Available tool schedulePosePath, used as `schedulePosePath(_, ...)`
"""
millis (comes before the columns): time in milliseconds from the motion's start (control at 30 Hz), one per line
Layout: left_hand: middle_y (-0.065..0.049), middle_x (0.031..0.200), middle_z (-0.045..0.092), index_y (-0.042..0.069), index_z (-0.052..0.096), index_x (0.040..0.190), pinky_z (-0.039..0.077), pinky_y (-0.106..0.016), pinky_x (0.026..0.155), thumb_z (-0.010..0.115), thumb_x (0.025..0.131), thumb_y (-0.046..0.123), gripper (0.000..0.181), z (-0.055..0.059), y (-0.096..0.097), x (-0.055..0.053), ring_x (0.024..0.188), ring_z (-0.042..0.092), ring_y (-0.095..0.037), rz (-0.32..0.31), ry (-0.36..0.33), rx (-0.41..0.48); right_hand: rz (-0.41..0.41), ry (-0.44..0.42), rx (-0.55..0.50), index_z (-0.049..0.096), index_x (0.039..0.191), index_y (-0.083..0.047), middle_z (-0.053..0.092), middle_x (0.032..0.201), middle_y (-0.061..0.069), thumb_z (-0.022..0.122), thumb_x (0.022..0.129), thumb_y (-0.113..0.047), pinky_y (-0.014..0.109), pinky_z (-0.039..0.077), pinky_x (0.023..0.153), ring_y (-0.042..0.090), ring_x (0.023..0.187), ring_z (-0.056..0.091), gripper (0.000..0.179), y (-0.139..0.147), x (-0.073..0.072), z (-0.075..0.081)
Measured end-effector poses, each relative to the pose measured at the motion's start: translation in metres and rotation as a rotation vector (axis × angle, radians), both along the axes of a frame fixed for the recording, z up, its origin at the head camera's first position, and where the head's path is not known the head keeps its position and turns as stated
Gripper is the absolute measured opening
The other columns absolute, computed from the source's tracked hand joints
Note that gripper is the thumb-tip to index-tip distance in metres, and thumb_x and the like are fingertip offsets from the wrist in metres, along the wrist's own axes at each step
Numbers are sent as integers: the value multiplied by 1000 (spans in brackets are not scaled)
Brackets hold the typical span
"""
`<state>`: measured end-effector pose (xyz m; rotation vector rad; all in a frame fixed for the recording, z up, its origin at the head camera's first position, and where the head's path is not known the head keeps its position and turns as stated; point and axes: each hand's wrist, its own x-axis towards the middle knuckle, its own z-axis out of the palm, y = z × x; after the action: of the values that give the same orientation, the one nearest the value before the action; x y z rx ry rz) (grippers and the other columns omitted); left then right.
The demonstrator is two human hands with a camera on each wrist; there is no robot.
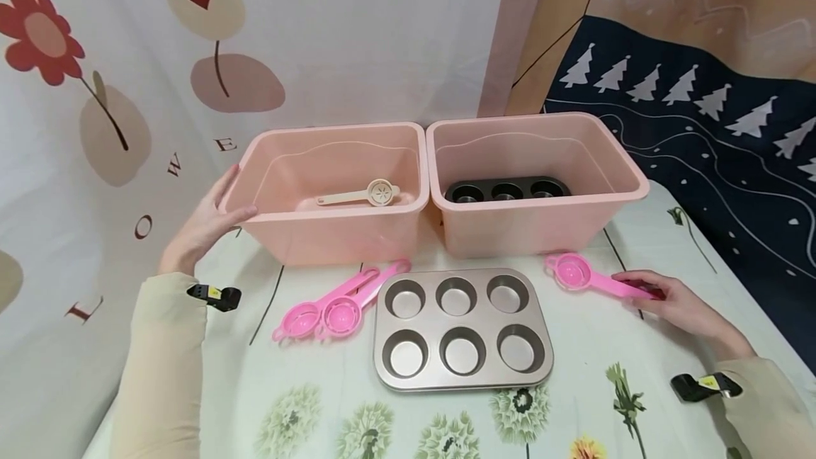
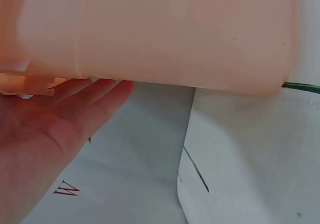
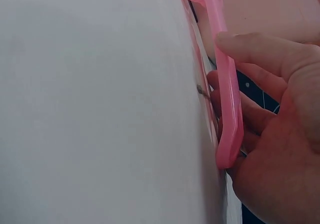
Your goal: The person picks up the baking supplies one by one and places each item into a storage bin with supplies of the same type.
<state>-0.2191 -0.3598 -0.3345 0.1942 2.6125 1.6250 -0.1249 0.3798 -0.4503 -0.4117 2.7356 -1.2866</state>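
At the right, my right hand (image 1: 682, 303) pinches the handle end of a pink egg separator (image 1: 574, 273), thumb on one side and fingers on the other. In the right wrist view its long handle (image 3: 230, 98) runs along the fingers, close over the cloth. My left hand (image 1: 200, 222) rests against the near left corner of the left pink bin (image 1: 331, 236), thumb along the rim. Its fingers (image 2: 95, 106) lie straight against the outside in the left wrist view. Inside that bin is a cream egg separator (image 1: 380, 193).
A grey six-cup muffin tin (image 1: 463, 328) sits in front of the bins. Two more pink egg separators (image 1: 301, 319) lie overlapping to its left. The right pink bin (image 1: 529, 229) holds a dark muffin tin (image 1: 508, 190). A printed curtain (image 1: 357, 34) hangs behind.
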Motion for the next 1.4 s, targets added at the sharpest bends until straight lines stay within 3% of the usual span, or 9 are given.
schedulePosePath(100, -10, 158, 15, 33, 6, 156, 40, -15, 86, 62, 94, 19, 85, 2, 1, 0, 124, 37, -18, 5, -15, 4, -11, 2, 17, 53, 131, 1, 49, 117, -18, 68, 90, -9, 23, 40, 65, 8, 85, 46, 45, -2, 1, 1)
schedulePosePath(267, -10, 159, 13, 33, 5, 156, 43, -15, 83, 62, 95, 19, 84, 2, 1, 1, 126, 36, -18, 8, -41, 35, -51, -23, 45, 53, 128, 3, 51, 109, -10, 68, 91, -13, 26, 40, 59, 12, 80, 45, 43, -6, 0, 5)
schedulePosePath(533, -11, 159, 14, 31, 7, 156, 45, -16, 82, 62, 94, 16, 84, -1, 2, 2, 116, 42, -10, 2, -38, 72, -68, -5, 24, 55, 123, 7, 55, 97, -1, 65, 92, -8, 26, 39, 52, 14, 69, 44, 36, -12, -1, 4)
schedulePosePath(700, -16, 157, 17, 28, 8, 156, 47, -17, 82, 62, 93, 11, 85, -1, 1, 2, 112, 45, -8, -7, -36, 116, -65, 9, -11, 55, 123, 8, 57, 96, -6, 64, 93, -6, 26, 38, 51, 15, 67, 44, 34, -16, -3, 4)
schedulePosePath(933, -15, 157, 18, 29, 7, 156, 47, -18, 82, 62, 94, 14, 85, 0, 2, 2, 112, 45, -7, -4, -32, 87, -75, 13, -68, 55, 124, 11, 61, 98, -14, 64, 93, -6, 26, 39, 51, 13, 69, 46, 37, -21, -3, 5)
schedulePosePath(1133, -18, 155, 19, 29, 8, 156, 47, -18, 82, 62, 94, 13, 85, 1, 2, 1, 112, 45, -9, -8, -32, 110, -81, 68, -99, 57, 121, 13, 63, 101, -21, 66, 90, -1, 17, 45, 61, 3, 78, 53, 35, -29, -2, 9)
schedulePosePath(1400, -20, 153, 22, 28, 7, 157, 48, -19, 82, 62, 94, 13, 85, -1, 3, 3, 109, 47, -8, 0, -33, 112, -72, 168, -89, 61, 119, 10, 62, 105, -22, 68, 89, -2, 12, 44, 70, -3, 89, 54, 33, -51, -4, 20)
